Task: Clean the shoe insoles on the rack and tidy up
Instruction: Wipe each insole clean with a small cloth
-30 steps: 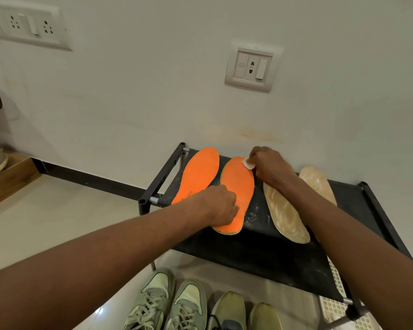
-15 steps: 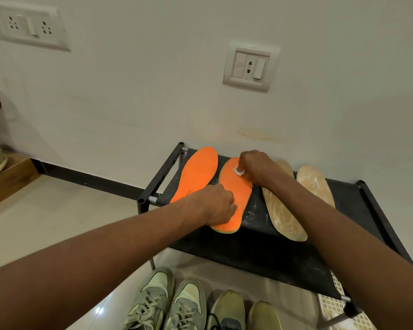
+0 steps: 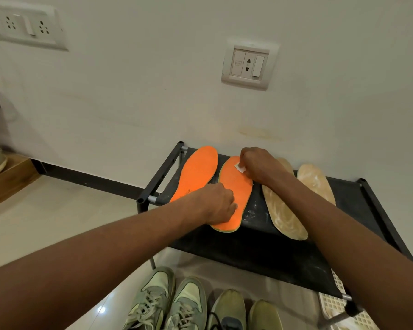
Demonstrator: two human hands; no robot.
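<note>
Your two forearms come in bare from the near edge, with no sleeve showing anywhere along them up to the frame border. Your left hand (image 3: pixel 218 203) and your right hand (image 3: pixel 258 166) are ungloved, and the wrists carry no watch, band or ring that shows from this angle.

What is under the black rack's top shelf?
Under the rack, four shoes stand on the floor, toes outward, and a white lattice piece shows at right. The shelf hides anything farther back.
</note>
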